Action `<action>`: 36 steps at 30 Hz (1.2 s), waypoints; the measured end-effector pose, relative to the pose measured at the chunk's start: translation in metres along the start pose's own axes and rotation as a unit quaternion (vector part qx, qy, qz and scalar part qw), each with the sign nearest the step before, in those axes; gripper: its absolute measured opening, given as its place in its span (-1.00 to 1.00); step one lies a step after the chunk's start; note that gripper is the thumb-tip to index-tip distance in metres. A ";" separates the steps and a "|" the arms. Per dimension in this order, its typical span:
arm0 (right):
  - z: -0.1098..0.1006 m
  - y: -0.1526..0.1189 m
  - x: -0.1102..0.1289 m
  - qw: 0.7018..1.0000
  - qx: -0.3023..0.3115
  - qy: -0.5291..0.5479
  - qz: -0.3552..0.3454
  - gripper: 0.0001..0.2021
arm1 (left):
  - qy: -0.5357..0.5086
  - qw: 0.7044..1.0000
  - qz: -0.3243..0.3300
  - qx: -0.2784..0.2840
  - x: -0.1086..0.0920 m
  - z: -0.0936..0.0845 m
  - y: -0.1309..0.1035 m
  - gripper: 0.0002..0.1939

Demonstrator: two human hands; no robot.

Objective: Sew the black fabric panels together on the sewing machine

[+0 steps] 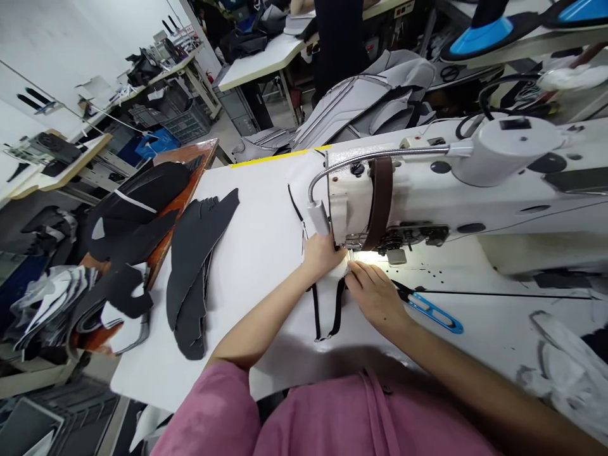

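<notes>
Both hands are at the needle area of a white sewing machine [413, 190], under its lamp. My left hand [324, 256] is closed beside the presser foot, its fingertips partly hidden by the machine head. My right hand [375, 292] is closed just in front of the foot, with thumb and fingers pressed together at the work. A narrow black strip [338, 310] hangs toward me in a loop from between the hands. Its upper ends run under the fingers. Blue-handled thread snips [437, 312] lie right of my right hand, their black tip near the wrist.
Dark grey cut fabric pieces [194, 272] lie on the table's left side. More black pieces [137, 196] rest on a brown board. Grey padded panels [351, 104] are heaped behind the machine. Crumpled clear plastic [565, 367] is at the right. A person [338, 44] stands beyond.
</notes>
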State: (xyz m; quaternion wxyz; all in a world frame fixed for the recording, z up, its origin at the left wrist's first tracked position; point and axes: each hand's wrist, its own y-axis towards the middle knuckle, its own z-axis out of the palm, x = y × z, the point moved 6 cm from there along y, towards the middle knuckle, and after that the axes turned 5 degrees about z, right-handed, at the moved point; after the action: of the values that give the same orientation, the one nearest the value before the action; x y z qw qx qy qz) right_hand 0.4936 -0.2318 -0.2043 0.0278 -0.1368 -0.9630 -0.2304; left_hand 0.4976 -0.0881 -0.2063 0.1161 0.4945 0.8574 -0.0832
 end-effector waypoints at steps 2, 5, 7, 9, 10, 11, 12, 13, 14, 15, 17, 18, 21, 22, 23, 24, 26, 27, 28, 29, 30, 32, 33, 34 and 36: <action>0.001 -0.002 0.001 1.000 -0.003 -0.008 0.006 -0.72 | -0.002 1.000 0.010 -0.002 -0.001 0.000 -0.002 -0.73; 0.003 -0.006 0.004 1.000 -0.004 -0.009 0.010 -0.71 | 0.004 1.000 0.013 -0.002 -0.002 0.000 -0.004 -0.74; 0.004 -0.006 0.005 1.000 0.005 0.002 0.005 -0.68 | 0.008 1.000 0.010 0.001 -0.001 0.000 -0.004 -0.75; 0.005 -0.006 0.006 1.000 0.018 0.022 -0.004 -0.64 | 0.008 1.000 0.010 0.006 -0.001 -0.001 -0.005 -0.75; 0.005 -0.004 0.006 0.999 0.024 0.035 -0.007 -0.63 | 0.007 1.000 0.011 0.008 -0.001 -0.001 -0.005 -0.75; 0.005 -0.003 0.006 0.998 0.029 0.049 -0.010 -0.61 | 0.005 1.000 0.013 0.006 -0.001 -0.003 -0.006 -0.74; 0.005 -0.001 0.006 0.997 0.034 0.062 -0.011 -0.60 | 0.002 1.000 0.017 0.001 -0.001 -0.005 -0.008 -0.74; 0.005 0.000 0.006 0.996 0.038 0.076 -0.012 -0.58 | -0.003 1.000 0.020 -0.009 -0.001 -0.009 -0.012 -0.73; 0.004 0.001 0.006 0.995 0.042 0.089 -0.011 -0.57 | -0.011 0.999 0.025 -0.022 0.000 -0.014 -0.016 -0.72; 0.004 0.002 0.007 0.994 0.047 0.100 -0.009 -0.56 | -0.023 0.999 0.030 -0.038 0.001 -0.020 -0.022 -0.71; 0.003 0.002 0.009 0.992 0.056 0.114 -0.003 -0.56 | -0.059 0.995 0.047 -0.072 0.003 -0.035 -0.038 -0.62; 0.002 0.001 0.010 0.991 0.060 0.116 -0.001 -0.56 | -0.079 0.992 0.055 -0.087 0.004 -0.043 -0.048 -0.56; 0.001 -0.003 0.015 0.992 0.073 0.103 0.001 -0.53 | -0.136 0.979 0.066 -0.135 0.006 -0.068 -0.075 -0.52; 0.001 -0.004 0.016 0.992 0.076 0.096 0.000 -0.52 | -0.152 0.974 0.065 -0.153 0.005 -0.074 -0.082 -0.56; 0.000 -0.004 0.017 0.993 0.079 0.087 -0.002 -0.51 | -0.167 0.968 0.067 -0.173 0.004 -0.080 -0.087 -0.62; 0.000 -0.005 0.018 0.994 0.081 0.079 -0.006 -0.49 | -0.181 0.961 0.073 -0.196 0.001 -0.083 -0.091 -0.66; -0.001 -0.005 0.020 0.994 0.084 0.069 -0.015 -0.47 | -0.206 0.946 0.110 -0.227 -0.008 -0.082 -0.092 -0.69; -0.001 -0.006 0.020 0.994 0.086 0.067 -0.018 -0.47 | -0.214 0.941 0.139 -0.224 -0.014 -0.077 -0.090 -0.68; -0.001 -0.007 0.021 0.994 0.086 0.066 -0.018 -0.49 | -0.219 0.939 0.169 -0.204 -0.020 -0.068 -0.088 -0.65; -0.001 -0.009 0.022 0.994 0.082 0.064 -0.016 -0.51 | -0.217 0.941 0.195 -0.172 -0.024 -0.057 -0.085 -0.62; -0.001 -0.011 0.022 0.995 0.075 0.060 -0.012 -0.53 | -0.210 0.945 0.211 -0.135 -0.027 -0.045 -0.083 -0.59; -0.002 -0.017 0.024 0.997 0.060 0.047 -0.003 -0.56 | -0.172 0.960 0.205 -0.085 -0.024 -0.024 -0.081 -0.53; -0.003 -0.019 0.025 0.998 0.055 0.040 0.000 -0.56 | -0.143 0.968 0.193 -0.077 -0.020 -0.019 -0.081 -0.53; -0.002 -0.022 0.027 0.998 0.052 0.034 0.001 -0.56 | -0.112 0.973 0.183 -0.078 -0.016 -0.016 -0.082 -0.54; -0.001 -0.026 0.029 0.998 0.051 0.025 0.001 -0.57 | -0.048 0.979 0.183 -0.082 -0.013 -0.015 -0.084 -0.60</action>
State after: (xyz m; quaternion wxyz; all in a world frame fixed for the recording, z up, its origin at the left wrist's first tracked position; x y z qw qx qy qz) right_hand 0.4587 -0.2474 -0.2112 0.0592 -0.1307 -0.9724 -0.1841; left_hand 0.4291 -0.1369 -0.1858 0.2101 0.6269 0.7501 -0.0133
